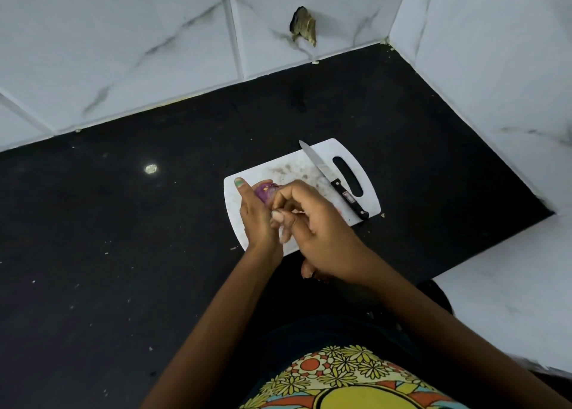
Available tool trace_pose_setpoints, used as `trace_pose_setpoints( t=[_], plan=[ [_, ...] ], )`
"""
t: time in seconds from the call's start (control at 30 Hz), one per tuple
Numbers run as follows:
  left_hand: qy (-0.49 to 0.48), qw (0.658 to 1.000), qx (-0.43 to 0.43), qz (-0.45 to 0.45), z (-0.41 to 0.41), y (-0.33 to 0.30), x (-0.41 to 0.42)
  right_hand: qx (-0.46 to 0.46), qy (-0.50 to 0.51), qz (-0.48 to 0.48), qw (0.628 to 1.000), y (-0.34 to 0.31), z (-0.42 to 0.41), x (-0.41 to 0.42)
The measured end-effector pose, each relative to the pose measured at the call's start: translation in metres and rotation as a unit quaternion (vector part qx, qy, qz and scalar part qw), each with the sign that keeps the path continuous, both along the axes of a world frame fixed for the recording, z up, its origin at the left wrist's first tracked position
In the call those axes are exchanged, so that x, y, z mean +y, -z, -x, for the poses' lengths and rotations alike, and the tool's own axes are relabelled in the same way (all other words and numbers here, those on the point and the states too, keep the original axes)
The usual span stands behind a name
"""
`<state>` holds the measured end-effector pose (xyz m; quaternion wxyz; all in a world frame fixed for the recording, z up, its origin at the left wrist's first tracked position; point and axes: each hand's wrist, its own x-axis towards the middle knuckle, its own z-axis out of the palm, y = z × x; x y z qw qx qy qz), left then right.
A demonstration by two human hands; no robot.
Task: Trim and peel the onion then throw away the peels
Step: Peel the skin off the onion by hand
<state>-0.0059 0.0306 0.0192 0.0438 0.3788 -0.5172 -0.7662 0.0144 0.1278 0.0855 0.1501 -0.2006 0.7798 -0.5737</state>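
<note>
A small purple onion (265, 192) is held over the near left part of a white cutting board (288, 168). My left hand (256, 215) grips the onion from the left, thumb pointing up. My right hand (312, 226) is closed against the onion's right side, its fingertips pinching at the skin. Most of the onion is hidden by both hands. A knife (332, 181) with a black handle lies on the board to the right, blade pointing away from me, untouched.
The board lies on a black countertop (123, 238) with small specks on it. White marble-patterned tiled walls (123, 52) close the back and right sides. A broken hole (303, 26) shows in the back wall.
</note>
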Motion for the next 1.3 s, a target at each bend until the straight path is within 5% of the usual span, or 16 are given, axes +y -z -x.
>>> trace_pose_setpoints(
  t=[0.1, 0.2, 0.53, 0.87, 1.07, 1.2, 1.3],
  plan=[
    [-0.013, 0.998, -0.001, -0.061, -0.002, -0.008, -0.001, -0.036, 0.098, 0.07, 0.992, -0.003, 0.015, 0.005],
    [-0.013, 0.994, -0.008, -0.109, -0.003, -0.014, -0.003, -0.002, 0.168, 0.026, 0.985, 0.004, 0.03, 0.021],
    [0.102, 0.989, -0.042, -0.094, -0.008, -0.016, -0.005, 0.12, -0.001, -0.112, 0.986, 0.019, 0.028, 0.026],
    [0.174, 0.983, -0.026, 0.057, -0.01, -0.017, -0.001, 0.206, 0.018, -0.128, 0.97, 0.023, 0.03, 0.02],
    [0.188, 0.972, 0.023, 0.14, -0.01, -0.012, 0.002, 0.155, 0.104, -0.138, 0.973, 0.023, 0.036, 0.009],
    [0.155, 0.987, 0.025, 0.044, -0.009, -0.01, -0.002, 0.013, 0.17, -0.101, 0.98, 0.028, 0.047, 0.015],
    [0.14, 0.989, 0.046, -0.013, -0.008, -0.013, -0.011, 0.008, 0.171, -0.154, 0.973, 0.032, 0.047, 0.027]
  ],
)
